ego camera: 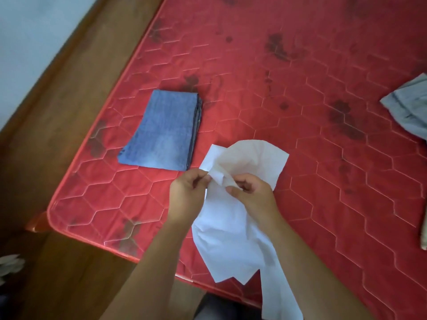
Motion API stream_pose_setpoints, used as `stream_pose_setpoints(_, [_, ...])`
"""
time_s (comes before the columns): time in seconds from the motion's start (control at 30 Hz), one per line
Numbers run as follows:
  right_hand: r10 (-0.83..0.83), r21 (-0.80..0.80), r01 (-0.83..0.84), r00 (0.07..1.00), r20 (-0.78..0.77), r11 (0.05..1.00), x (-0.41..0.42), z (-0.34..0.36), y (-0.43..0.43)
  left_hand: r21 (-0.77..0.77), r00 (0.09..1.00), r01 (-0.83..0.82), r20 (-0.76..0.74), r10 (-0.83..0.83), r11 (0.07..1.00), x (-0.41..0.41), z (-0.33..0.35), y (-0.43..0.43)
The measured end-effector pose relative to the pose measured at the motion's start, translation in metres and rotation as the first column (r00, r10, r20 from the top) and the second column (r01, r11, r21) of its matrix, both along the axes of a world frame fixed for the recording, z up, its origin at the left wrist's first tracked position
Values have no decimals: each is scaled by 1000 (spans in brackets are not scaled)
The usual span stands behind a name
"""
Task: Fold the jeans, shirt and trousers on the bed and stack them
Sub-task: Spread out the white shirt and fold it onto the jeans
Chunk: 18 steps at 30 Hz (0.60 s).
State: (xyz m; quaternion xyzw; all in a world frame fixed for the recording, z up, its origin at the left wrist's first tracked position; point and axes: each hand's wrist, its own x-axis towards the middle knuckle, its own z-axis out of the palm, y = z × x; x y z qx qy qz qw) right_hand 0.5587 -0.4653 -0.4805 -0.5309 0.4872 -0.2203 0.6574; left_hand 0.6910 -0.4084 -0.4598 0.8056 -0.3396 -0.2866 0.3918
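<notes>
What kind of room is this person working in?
Probably a bedroom at home: a red quilted mattress sits in a wooden bed frame by a pale wall, with folded jeans lying on it and a white shirt held over it.

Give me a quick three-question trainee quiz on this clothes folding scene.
1. True or false: the blue denim jeans lie folded on the red quilted mattress.
2. Fill in: the grey fabric garment lies at the picture's ____ edge.
3. Which garment do the left hand and right hand pinch? A the white fabric shirt, B the jeans, C the grey garment.
Key: 1 true; 2 right; 3 A.
</notes>
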Motion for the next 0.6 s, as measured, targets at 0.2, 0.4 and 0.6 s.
stream_pose_setpoints(0.2, [-72, -149, 83, 995, 75, 985, -17, 106, -35, -156, 996, 82, 34, -77, 984, -10, 95, -41])
stream_pose_setpoints(0.4, [-303, -196, 364, 910, 283, 911, -43, 236, -45, -348, 991, 119, 107, -86, 930, -56, 215, -42])
stream_pose_setpoints(0.6, [-272, -147, 377, 841, 468, 914, -65, 348, -30, -380, 977, 187, 163, -134, 906, -112, 284, -12])
